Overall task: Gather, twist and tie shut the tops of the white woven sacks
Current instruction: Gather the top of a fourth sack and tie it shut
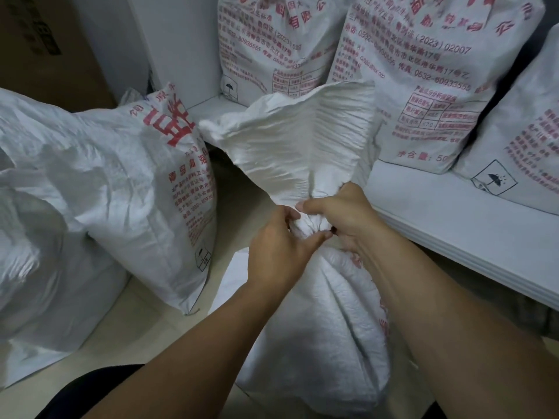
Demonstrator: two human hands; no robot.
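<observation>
A white woven sack (pixel 317 328) stands upright on the floor in front of me. Its top is gathered into a tight neck (pixel 308 226), and the loose mouth (pixel 296 137) fans out above it. My left hand (pixel 278 249) grips the neck from the left, thumb across the front. My right hand (pixel 341 216) grips it from the right, fingers curled over the bunched fabric. Whether a cord is on the neck is hidden by my fingers.
A filled sack with red print (pixel 145 189) leans at the left, with another white sack (pixel 33 237) beside it. Two printed sacks (pixel 423 80) (pixel 272 40) and a third (pixel 526 140) stand on a white ledge (pixel 453 219) at the right. Cardboard box (pixel 39 40) at top left.
</observation>
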